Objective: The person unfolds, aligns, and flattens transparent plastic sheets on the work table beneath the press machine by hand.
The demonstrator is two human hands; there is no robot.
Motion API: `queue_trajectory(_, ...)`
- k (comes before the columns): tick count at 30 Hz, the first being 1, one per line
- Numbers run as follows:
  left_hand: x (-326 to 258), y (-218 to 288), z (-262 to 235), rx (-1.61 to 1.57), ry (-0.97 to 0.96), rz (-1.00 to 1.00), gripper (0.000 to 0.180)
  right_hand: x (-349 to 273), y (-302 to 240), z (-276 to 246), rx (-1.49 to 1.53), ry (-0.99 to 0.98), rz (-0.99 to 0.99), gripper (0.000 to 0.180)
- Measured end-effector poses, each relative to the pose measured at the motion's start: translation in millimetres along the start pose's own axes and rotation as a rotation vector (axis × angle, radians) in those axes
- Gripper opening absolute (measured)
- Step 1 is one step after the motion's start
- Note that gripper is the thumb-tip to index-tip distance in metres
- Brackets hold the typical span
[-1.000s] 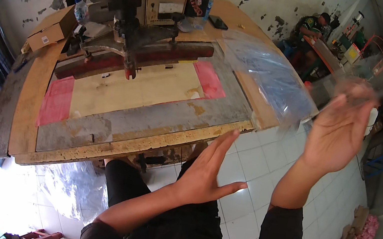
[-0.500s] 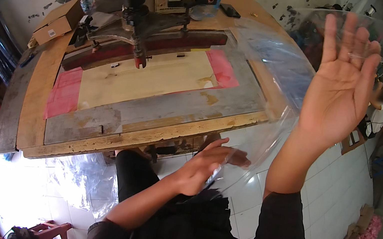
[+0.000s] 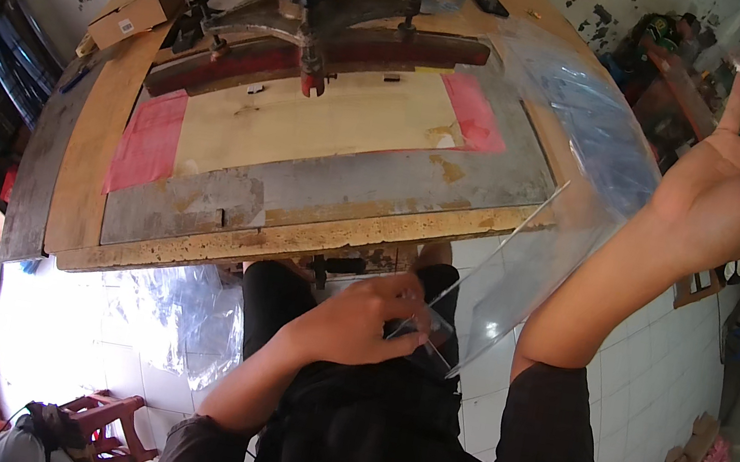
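Note:
A large clear plastic sheet [image 3: 518, 280] stretches on a slant between my hands, past the table's right corner. My left hand [image 3: 364, 323], low in front of my lap, has its fingers closed on the lower corner of the sheet. On the right, my right hand [image 3: 729, 193] is raised with its palm showing and fingers stretched upward. The sheet's shiny upper part lies against those fingers, and bright glints partly cover the fingertips. More clear bluish plastic sheets [image 3: 602, 133] lie on the table's right side, beside my right forearm.
A press with a long red-sided bar [image 3: 320, 61] stands over a cream board [image 3: 309, 128] with pink ends. The wooden table edge [image 3: 308, 250] runs before my knees. Nearby are a cardboard box [image 3: 138, 6], a phone [image 3: 489, 1], a red stool [image 3: 107, 427] and plastic on the floor [image 3: 179, 321]. Another person sits far right.
My right hand has moved right and slightly down, its fingers now behind the sheet's glare. My left hand has turned and closed on the sheet's corner. The view has shifted slightly.

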State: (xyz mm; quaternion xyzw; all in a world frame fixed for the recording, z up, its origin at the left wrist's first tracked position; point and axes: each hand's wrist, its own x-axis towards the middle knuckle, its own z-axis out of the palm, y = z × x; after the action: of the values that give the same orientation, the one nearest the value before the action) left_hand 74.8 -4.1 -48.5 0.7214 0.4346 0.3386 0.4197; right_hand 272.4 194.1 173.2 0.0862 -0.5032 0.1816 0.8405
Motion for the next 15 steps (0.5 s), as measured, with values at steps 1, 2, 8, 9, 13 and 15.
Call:
queue_trajectory(1,-2.5,-1.1,0.1,0.09,0.178,0.111,0.009,-0.2,3.2,3.4,-0.087,0.028,-0.027,0.022)
queue_trajectory(2,-7.2,-2.4,-5.8,0.088,0.252,0.112,0.008,2.6,4.5,2.5,-0.089,0.028,-0.02,0.022)
queue_trajectory(8,-39.6,3.1,-47.8,0.028,0.371,-0.036,0.019,36.4,5.2,-87.3,-0.138,-0.03,0.18,0.047)
queue_trajectory(9,-41.0,7.6,-51.5,-0.088,0.316,-0.156,0.018,42.2,9.2,-105.7,-0.123,0.056,0.219,0.044)
queue_trajectory(13,-58.7,-21.5,-65.1,-0.05,0.236,-0.083,0.019,23.5,16.8,-135.5,-0.254,0.038,0.268,0.052)
queue_trajectory(15,-65.4,-25.7,-72.9,0.009,0.273,0.067,0.014,7.7,13.6,-141.2,-0.466,-0.023,0.225,0.058)
